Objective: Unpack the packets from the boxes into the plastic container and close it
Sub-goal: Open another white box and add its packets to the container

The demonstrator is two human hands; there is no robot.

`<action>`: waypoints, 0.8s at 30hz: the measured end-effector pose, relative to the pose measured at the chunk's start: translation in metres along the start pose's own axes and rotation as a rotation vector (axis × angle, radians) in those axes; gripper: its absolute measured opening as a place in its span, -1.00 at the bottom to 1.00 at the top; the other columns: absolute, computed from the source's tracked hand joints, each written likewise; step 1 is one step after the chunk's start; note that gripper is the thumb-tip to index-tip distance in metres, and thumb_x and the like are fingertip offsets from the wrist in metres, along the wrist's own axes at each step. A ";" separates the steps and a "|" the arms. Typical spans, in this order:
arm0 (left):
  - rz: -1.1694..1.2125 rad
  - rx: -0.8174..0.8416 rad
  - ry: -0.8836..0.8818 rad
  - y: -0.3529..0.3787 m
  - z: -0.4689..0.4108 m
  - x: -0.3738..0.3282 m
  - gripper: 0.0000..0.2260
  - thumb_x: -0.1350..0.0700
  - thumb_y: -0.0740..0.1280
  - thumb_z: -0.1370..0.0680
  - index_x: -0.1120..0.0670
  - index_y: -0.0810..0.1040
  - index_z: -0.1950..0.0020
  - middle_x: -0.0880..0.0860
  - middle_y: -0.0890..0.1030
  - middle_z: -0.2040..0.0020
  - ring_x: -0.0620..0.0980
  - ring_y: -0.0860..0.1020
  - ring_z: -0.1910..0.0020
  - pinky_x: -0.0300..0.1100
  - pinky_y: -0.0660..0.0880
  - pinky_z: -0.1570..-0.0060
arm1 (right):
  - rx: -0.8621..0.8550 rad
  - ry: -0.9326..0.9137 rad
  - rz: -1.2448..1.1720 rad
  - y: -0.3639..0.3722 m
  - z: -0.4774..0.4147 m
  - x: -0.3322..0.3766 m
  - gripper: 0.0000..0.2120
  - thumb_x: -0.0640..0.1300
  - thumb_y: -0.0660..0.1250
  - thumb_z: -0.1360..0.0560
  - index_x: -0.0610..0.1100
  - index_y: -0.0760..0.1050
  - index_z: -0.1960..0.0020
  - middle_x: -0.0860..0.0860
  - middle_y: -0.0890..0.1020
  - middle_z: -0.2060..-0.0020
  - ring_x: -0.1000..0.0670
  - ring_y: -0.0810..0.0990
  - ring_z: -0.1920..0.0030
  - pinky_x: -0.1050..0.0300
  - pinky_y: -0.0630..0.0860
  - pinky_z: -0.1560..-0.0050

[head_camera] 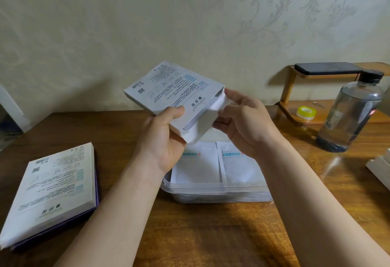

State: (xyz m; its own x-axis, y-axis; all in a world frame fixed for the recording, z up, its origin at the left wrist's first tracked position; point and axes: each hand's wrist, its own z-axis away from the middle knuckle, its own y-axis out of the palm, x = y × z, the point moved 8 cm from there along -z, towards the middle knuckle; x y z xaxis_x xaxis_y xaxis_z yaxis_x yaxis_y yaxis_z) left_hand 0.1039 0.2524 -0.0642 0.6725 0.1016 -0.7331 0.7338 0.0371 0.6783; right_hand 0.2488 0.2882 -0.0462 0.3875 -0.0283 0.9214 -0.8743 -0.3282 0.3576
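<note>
My left hand (163,140) grips a flat white printed box (168,88) held in the air above the table, its open end turned toward me. At that open end my right hand (242,123) pinches the white flap or packets (217,106) sticking out. Below the hands sits a clear plastic container (215,190) with white packets (196,165) lying flat inside, two side by side on top. No lid is visible on it. A second white box (57,186) lies on the table at the left, on top of a purple one (63,228).
A clear water bottle (352,114) with a black cap stands at the right. Behind it a wooden shelf stand (289,89) carries a black phone (327,68) on top and a yellow tape roll (306,112) below. A white object (379,167) lies at the right edge.
</note>
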 end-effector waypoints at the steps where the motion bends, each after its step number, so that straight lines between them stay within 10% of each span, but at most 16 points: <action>1: 0.007 -0.002 -0.026 0.000 0.000 0.001 -0.64 0.30 0.24 -0.60 0.03 0.56 -0.34 0.12 0.69 -0.23 0.14 0.65 -0.23 0.15 0.60 -0.18 | -0.006 -0.004 0.013 -0.001 -0.001 0.000 -0.48 -0.51 0.18 -0.38 -0.23 0.54 -0.28 -0.24 0.69 -0.09 -0.25 0.67 -0.08 -0.13 0.58 -0.21; 6: -0.020 0.048 -0.170 0.004 0.004 0.007 -0.60 0.04 0.32 -0.60 0.13 0.50 -0.42 0.26 0.63 -0.29 0.26 0.65 -0.20 0.30 0.61 -0.07 | -0.129 -0.086 0.254 -0.014 0.000 0.006 -0.54 -0.50 0.24 -0.46 -0.16 0.52 -0.28 -0.25 0.66 -0.10 -0.20 0.65 -0.13 -0.23 0.55 -0.24; 11: 0.024 0.028 -0.242 0.004 0.004 0.009 -0.76 0.08 0.30 -0.62 0.16 0.59 -0.23 0.20 0.70 -0.16 0.11 0.72 0.03 -0.08 0.69 0.27 | -0.246 -0.301 0.839 -0.017 0.006 0.026 -0.72 -0.18 0.42 -0.50 -0.07 0.57 -0.21 0.07 0.68 0.04 0.11 0.65 0.03 0.03 0.62 -0.09; 24: 0.090 -0.035 -0.265 -0.004 0.003 0.010 -0.55 0.22 0.45 -0.34 0.16 0.56 -0.23 0.15 0.64 -0.13 -0.01 0.68 0.27 -0.24 0.63 0.40 | -0.375 -0.159 0.323 -0.033 0.007 0.028 -0.85 -0.17 0.30 -0.61 -0.14 0.60 0.10 -0.10 0.67 0.24 -0.02 0.64 0.21 0.03 0.57 0.10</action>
State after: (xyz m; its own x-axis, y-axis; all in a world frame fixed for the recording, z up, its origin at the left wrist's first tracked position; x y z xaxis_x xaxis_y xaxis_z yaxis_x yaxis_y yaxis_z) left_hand 0.1080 0.2500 -0.0744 0.7399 -0.1569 -0.6542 0.6694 0.0749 0.7391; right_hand 0.2907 0.2913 -0.0337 0.0948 -0.2250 0.9697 -0.9900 0.0809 0.1155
